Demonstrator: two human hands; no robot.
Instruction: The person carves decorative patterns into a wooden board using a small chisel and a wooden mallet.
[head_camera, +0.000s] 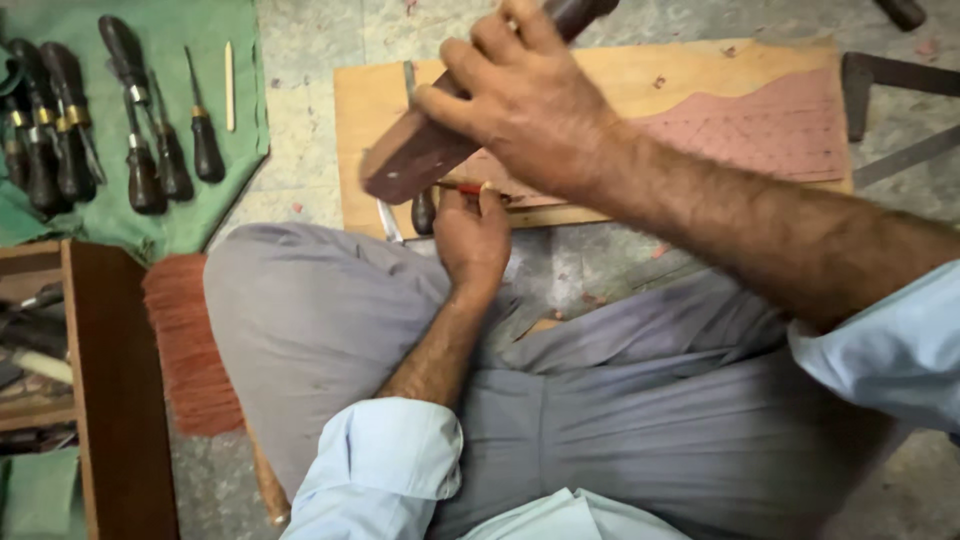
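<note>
Now right hand (525, 100) grips mallet (430, 145); left hand (472, 235) at board edge (480, 222)

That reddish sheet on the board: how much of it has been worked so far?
Done: the reddish sheet already carries a grid of small marks across its right part. In hand: the left hand steadies a small tool at its near edge while the right hand holds a dark wooden mallet above. What remains cannot be judged.

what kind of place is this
Likely a floor-level woodcarving workshop: dark-handled chisels lie in a row on a green cloth, the right hand grips a wooden mallet, and a marked wooden board lies in front.
</note>
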